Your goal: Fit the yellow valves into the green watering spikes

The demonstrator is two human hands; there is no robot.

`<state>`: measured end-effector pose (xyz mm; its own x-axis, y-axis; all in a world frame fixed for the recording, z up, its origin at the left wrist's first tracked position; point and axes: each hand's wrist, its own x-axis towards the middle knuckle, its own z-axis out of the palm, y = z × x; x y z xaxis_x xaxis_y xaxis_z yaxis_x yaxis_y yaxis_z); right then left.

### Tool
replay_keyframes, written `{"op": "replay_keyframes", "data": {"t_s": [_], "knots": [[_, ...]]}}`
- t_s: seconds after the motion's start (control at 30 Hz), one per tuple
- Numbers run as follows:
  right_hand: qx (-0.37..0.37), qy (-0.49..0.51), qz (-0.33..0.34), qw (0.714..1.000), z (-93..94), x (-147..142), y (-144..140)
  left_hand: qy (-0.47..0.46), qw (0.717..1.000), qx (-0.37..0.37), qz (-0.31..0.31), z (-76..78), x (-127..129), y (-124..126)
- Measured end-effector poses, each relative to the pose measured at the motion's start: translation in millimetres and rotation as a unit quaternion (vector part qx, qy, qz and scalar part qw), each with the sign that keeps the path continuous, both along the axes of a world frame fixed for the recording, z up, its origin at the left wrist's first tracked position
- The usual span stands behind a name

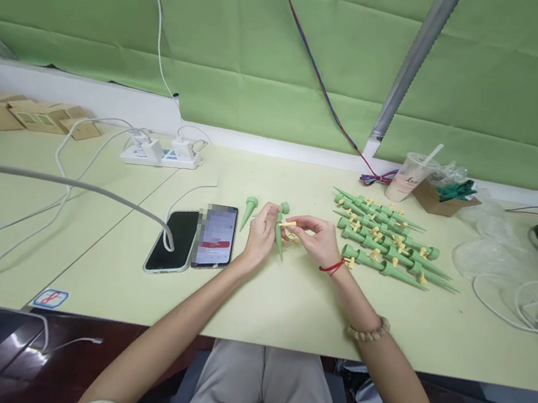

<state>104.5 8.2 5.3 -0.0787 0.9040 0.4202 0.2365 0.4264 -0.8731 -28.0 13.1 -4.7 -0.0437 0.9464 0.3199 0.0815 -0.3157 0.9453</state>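
Near the middle of the table, my left hand (262,233) is closed around a green plastic spike (279,238), its pointed end down. My right hand (317,237) pinches a small yellow piece (288,224) against the spike's side; whether it sits in the spike is hidden by my fingers. Another green spike (249,212) with a wide cap lies just left of my left hand. To the right of my right hand, several green spikes (390,268) with yellow valve-like pieces lie in rows.
Two phones, one black-screened (176,235) and one lit (218,254), lie left of my hands. Behind them is a power strip (181,160) with white cables. A drink cup (405,178), a cardboard box (431,197) and clear plastic bags (478,253) stand back right.
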Motion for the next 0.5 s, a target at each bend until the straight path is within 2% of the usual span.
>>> {"op": "replay_keyframes", "data": {"t_s": [0.1, 0.13, 0.2, 0.33, 0.4, 0.5], "knots": [[0.011, 0.0, -0.006, 1.0, -2.5, -6, -4, 0.006, 1.0, -0.008, -0.026, -1.8, 0, -2], [0.01, 0.006, -0.005, 1.0, -3.7, -9, -6, -0.003, 1.0, -0.017, -0.017, -3.0, 1, -3], [-0.003, 0.029, 0.003, 1.0, -5.8, -17, -11, -0.024, 0.999, -0.015, 0.034, -5.4, 3, -5], [-0.045, 0.098, 0.003, 0.994, -7.3, -31, -19, -0.043, 0.983, 0.066, 0.168, -7.3, 8, -9], [-0.083, 0.137, 0.014, 0.987, -8.0, -34, -20, -0.033, 0.982, 0.077, 0.169, -6.8, 8, -11], [-0.178, 0.188, 0.06, 0.964, -11.7, -33, -16, 0.005, 0.991, 0.063, 0.121, -5.6, 7, -14]]}}
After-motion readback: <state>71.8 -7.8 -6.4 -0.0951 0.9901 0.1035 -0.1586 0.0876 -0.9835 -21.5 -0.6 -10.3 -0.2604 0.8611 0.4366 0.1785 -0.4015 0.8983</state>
